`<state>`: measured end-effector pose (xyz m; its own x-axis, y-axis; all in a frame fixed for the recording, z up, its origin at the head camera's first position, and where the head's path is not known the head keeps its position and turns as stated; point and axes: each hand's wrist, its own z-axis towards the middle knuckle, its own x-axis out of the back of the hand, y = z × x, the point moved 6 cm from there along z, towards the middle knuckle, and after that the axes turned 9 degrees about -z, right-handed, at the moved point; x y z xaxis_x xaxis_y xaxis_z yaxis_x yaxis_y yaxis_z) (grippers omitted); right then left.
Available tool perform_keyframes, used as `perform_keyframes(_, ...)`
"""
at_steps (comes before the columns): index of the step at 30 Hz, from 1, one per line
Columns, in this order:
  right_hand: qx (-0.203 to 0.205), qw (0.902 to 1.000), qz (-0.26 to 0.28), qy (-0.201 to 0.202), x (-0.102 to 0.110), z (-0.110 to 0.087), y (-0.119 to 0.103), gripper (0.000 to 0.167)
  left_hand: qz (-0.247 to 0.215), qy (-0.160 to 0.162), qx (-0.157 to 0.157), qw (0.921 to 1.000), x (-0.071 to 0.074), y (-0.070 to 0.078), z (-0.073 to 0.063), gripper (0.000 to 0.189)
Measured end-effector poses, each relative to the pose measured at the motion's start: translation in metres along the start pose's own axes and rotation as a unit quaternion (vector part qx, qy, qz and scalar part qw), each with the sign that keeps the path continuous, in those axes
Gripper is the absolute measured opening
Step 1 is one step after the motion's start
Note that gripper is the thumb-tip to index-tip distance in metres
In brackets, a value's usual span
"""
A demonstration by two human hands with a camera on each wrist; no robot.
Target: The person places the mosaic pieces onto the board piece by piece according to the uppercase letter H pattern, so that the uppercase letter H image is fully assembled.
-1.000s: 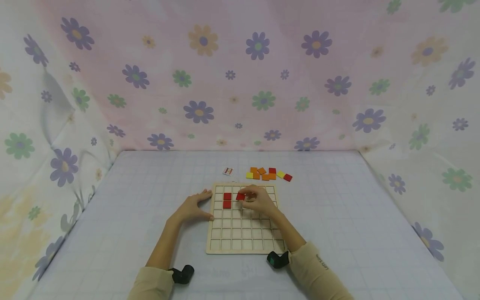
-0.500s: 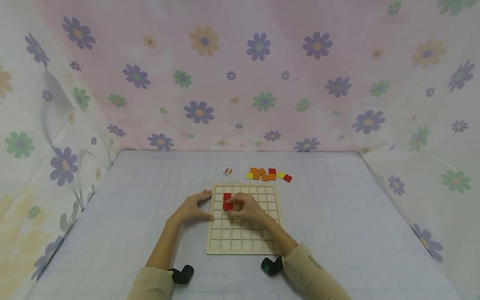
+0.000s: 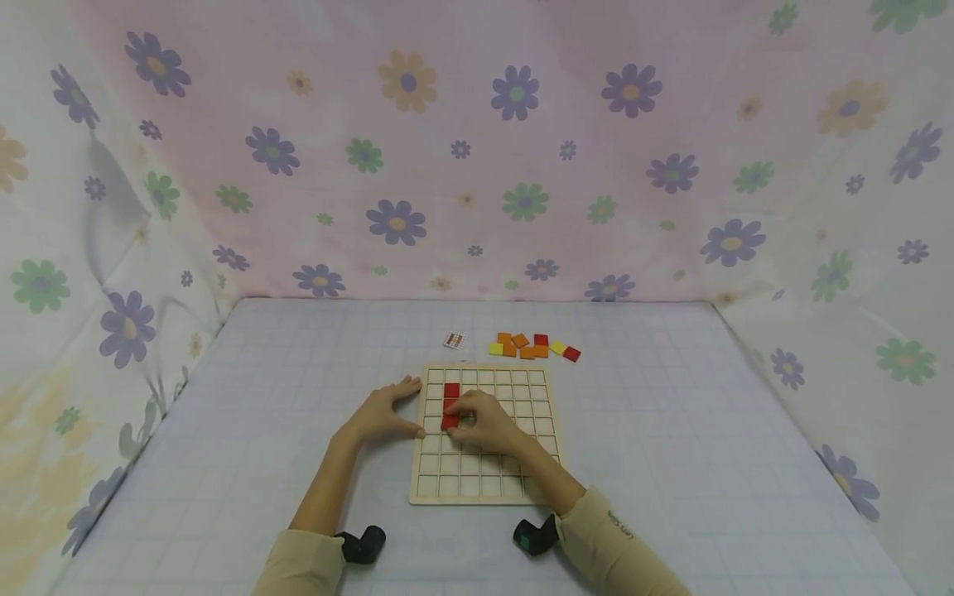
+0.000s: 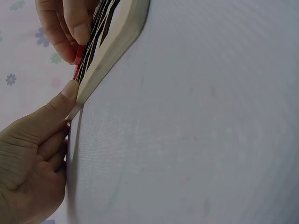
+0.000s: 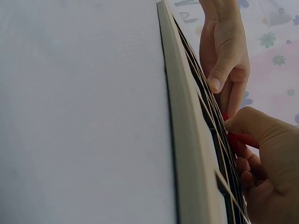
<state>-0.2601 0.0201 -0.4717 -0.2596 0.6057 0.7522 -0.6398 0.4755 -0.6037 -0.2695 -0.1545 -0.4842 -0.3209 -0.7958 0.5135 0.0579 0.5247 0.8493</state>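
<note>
A pale wooden grid board (image 3: 477, 501) lies flat in front of me. My right hand (image 3: 488, 424) is over its left half, thumb and fingertips pinching a square red tile (image 3: 450, 422). That tile sits at the third cell down the second column, directly below two other red tiles, the top one (image 3: 451, 390) fully visible. In the left wrist view, the held red tile (image 4: 79, 54) is right at the grid surface. My left hand (image 3: 382, 414) rests at the board's left edge, thumb and fingers spread along it. In the right wrist view, the right hand's fingers (image 5: 250, 122) partly hide the red tiles.
Beyond the board lies a loose group of orange tiles (image 3: 519, 339), yellow tiles (image 3: 496, 349) and red tiles (image 3: 571, 353). A small printed pattern card (image 3: 455, 340) is left of them. A flowered cloth backdrop (image 3: 477, 165) stands behind the table.
My right hand has carried the red tile left, then down the second column to the cell under the two other red tiles. The left hand stays at the board's edge.
</note>
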Motion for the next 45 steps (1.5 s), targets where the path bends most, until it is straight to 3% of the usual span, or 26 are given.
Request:
perform_keyframes(19, -0.020, 0.9985, -0.046, -0.021, 0.006, -0.001, -0.001, 0.022, -0.004, -0.001, -0.003, 1.0000, 0.000, 0.000, 0.000, 0.088)
perform_keyframes(27, -0.035, 0.9984, -0.029, -0.033, 0.006, -0.003, -0.002, 0.020, -0.007, -0.001, 0.011, 0.9999, -0.002, -0.001, -0.001, 0.087)
perform_keyframes(34, -0.004, 0.9988, -0.043, -0.024, 0.008, -0.006, -0.004, 0.018, -0.009, 0.005, 0.007, 0.9999, -0.002, -0.002, 0.001, 0.086)
perform_keyframes(38, 0.010, 0.9997, -0.020, 0.000, 0.016, -0.011, 0.005, 0.016, -0.010, 0.007, 0.003, 0.9999, -0.002, -0.001, 0.000, 0.088)
perform_keyframes(45, 0.004, 0.9950, -0.017, 0.098, 0.054, -0.023, 0.033, 0.014, -0.005, 0.017, 0.009, 0.9998, -0.002, -0.001, -0.001, 0.088)
